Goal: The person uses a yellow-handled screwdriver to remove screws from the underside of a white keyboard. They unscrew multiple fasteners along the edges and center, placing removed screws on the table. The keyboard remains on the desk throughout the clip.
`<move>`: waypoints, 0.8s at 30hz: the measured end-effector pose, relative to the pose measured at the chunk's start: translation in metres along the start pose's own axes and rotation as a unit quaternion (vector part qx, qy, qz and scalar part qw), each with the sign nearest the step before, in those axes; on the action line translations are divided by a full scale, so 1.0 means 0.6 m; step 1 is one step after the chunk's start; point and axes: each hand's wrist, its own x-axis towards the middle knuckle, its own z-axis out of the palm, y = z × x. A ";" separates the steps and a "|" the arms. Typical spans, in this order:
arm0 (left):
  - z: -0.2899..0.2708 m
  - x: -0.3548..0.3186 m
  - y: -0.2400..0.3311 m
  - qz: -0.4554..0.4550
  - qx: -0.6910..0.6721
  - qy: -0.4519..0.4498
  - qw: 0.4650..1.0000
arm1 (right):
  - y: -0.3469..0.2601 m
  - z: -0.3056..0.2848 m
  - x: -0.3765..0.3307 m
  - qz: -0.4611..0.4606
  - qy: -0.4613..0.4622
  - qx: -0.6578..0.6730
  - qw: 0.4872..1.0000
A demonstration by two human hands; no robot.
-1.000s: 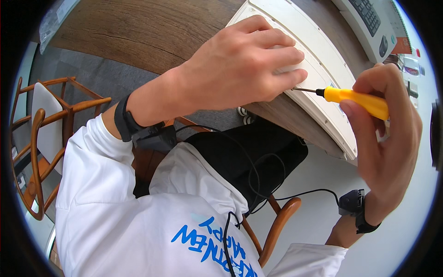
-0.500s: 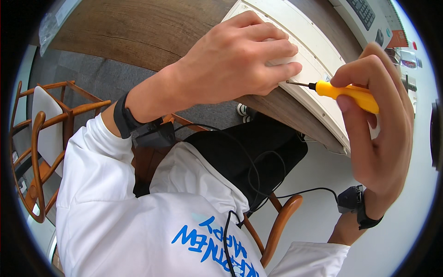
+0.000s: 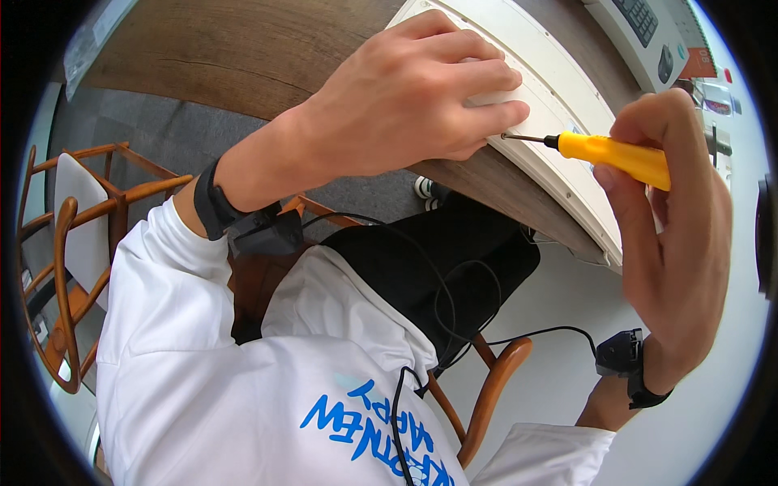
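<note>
A long white panel (image 3: 541, 113) with small screws along its edges, resembling the underside of a keyboard, lies slantwise on the table. My left hand (image 3: 421, 89) rests over its near edge and grips it, fingers spread across the surface and the thumb mostly hidden below. In my right hand (image 3: 677, 178) is a yellow-handled screwdriver (image 3: 608, 154), held between thumb and curled fingers. Its thin shaft points left, almost level in the picture. The tip meets a screw spot at the panel's near edge, just beside my left fingertips.
The wooden table (image 3: 219, 49) stretches off to the left. Beyond the panel stands a box (image 3: 648, 40) picturing a keyboard and mouse. Black cables run from the wrist devices across my lap. A wooden chair (image 3: 73, 243) stands at the left.
My right fingers have shifted around the screwdriver handle, uncovering more of it. The tip stays at the same screw spot, and my left hand keeps its place on the panel.
</note>
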 end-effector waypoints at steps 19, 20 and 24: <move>-0.004 0.004 -0.001 -0.005 -0.002 -0.004 1.000 | 0.027 0.002 0.001 -0.078 0.057 -0.052 0.994; -0.007 0.002 -0.005 -0.007 -0.002 -0.001 1.000 | 0.025 0.002 0.003 -0.071 0.060 -0.039 0.995; -0.007 -0.001 -0.008 -0.008 -0.007 0.003 1.000 | 0.024 -0.006 0.007 -0.028 0.079 0.034 0.996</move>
